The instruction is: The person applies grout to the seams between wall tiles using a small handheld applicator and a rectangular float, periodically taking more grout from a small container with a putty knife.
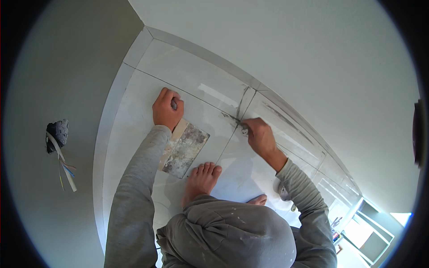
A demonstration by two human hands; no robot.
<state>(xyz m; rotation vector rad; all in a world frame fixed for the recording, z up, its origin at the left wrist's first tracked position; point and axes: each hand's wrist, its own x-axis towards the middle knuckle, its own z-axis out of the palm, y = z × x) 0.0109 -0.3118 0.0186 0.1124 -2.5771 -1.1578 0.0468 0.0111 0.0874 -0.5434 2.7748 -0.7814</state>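
the right hand works low over the tiled floor, its fingertips at the crossing where a dark tile joint meets the long joint that runs between the tile rows. its grip is closed, the fingers bent and drawn together; i cannot tell whether a thin tool is pinched in them. a small pale blob lies just beside the fingertips, and dark smears mark the tile to the right of the crossing.

the left hand is curled into a fist at the floor and seems closed around a grey lump, likely filler. just below it lies a stained rectangular board, perhaps a float, partly behind the left sleeve. a bare foot stands near the board's lower corner.

to do this step well, i would keep the fingertips square on the joint, press down firmly into the gap, and draw along its length in short even strokes, so it fills flush without hollows. the crossing deserves extra care, since four corners meet there and a void could easily be missed. small amounts from the lump should be easier to control. the smears are best wiped before they harden, with a light touch so the joint isn't dragged out
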